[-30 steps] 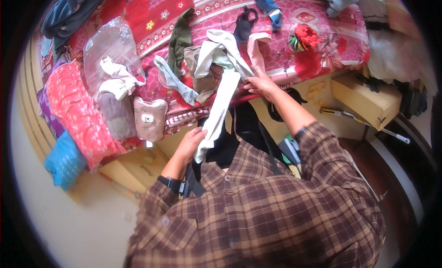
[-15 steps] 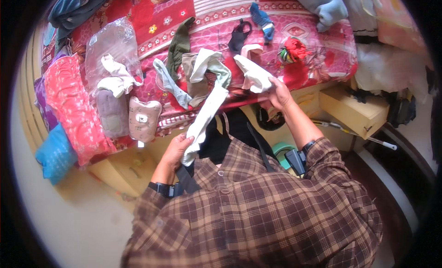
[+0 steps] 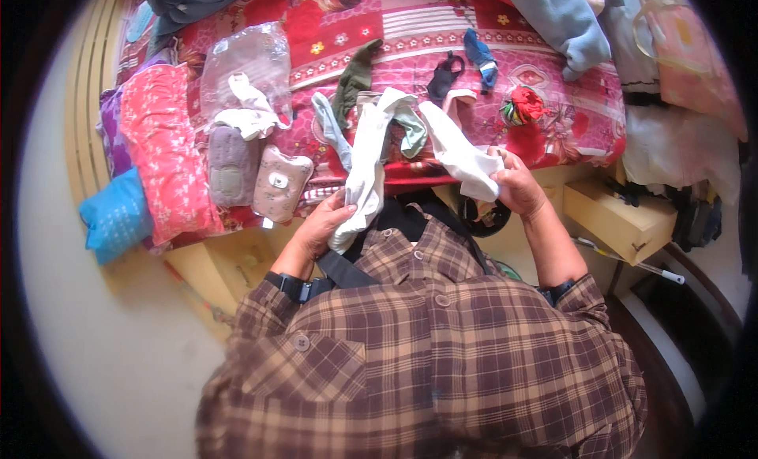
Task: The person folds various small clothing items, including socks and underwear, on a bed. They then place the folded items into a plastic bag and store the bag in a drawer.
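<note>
A first white sock (image 3: 365,175) is held by the left hand (image 3: 325,224) at the near edge of the patterned bedspread (image 3: 588,131); a second white sock (image 3: 462,161) is held by the right hand (image 3: 517,187), to its right. Each is gripped near one end, apparently so that its length is kept extended and apart from the other. Fabric is pinched between thumb and narrowed fingers in both hands; the forearms are angled upward from bent elbows. Beyond, a light blue sock (image 3: 334,133) and an olive-green sock (image 3: 355,82) are laid out lengthwise, presumably for easy viewing.
</note>
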A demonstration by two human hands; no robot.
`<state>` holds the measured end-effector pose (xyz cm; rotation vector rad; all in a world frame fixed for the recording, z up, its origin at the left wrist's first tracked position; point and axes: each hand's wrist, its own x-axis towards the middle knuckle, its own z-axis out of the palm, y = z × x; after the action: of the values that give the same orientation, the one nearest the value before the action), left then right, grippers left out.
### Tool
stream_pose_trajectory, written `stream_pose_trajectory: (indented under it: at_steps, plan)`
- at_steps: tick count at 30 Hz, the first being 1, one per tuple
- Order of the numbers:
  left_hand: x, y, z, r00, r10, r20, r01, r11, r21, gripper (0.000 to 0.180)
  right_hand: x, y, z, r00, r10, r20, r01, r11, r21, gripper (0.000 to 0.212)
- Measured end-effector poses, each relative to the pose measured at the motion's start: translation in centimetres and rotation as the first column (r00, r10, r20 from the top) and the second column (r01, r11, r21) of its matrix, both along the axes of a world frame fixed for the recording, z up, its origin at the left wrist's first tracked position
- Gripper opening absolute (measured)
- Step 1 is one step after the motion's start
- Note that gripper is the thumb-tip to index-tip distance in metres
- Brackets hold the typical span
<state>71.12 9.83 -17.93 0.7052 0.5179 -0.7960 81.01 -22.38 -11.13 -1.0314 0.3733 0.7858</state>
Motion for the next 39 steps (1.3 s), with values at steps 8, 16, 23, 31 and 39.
stream_pose_trajectory:
  at_steps: [8,16,23,31,39]
  plan:
    - [-0.7,1.1,0.5,0.994,0.105,0.03,-0.099,0.984,-0.146,0.047,-0.1,3.6,0.7,0.984,0.173,0.05,-0.176,0.981,0.081,0.025]
    - [-1.0,1.2,1.3,0.991,0.131,0.025,-0.126,0.981,-0.148,0.047,-0.4,4.0,0.0,0.992,0.103,-0.072,-0.086,0.973,0.214,0.027]
    - [-2.1,0.3,-1.2,0.999,0.03,0.018,-0.031,0.996,0.089,0.037,-1.4,4.1,-2.2,0.96,0.275,-0.052,-0.278,0.912,-0.301,0.035]
    - [-3.6,-0.5,-2.7,0.995,-0.1,0.03,0.095,0.986,0.136,0.035,-3.8,5.2,-2.5,0.628,0.778,-0.031,-0.739,0.583,-0.338,0.037]
    - [-3.6,0.0,-0.3,0.98,-0.198,0.027,0.194,0.975,0.107,0.028,-3.6,4.1,-2.1,0.577,0.799,-0.169,-0.811,0.537,-0.233,0.042]
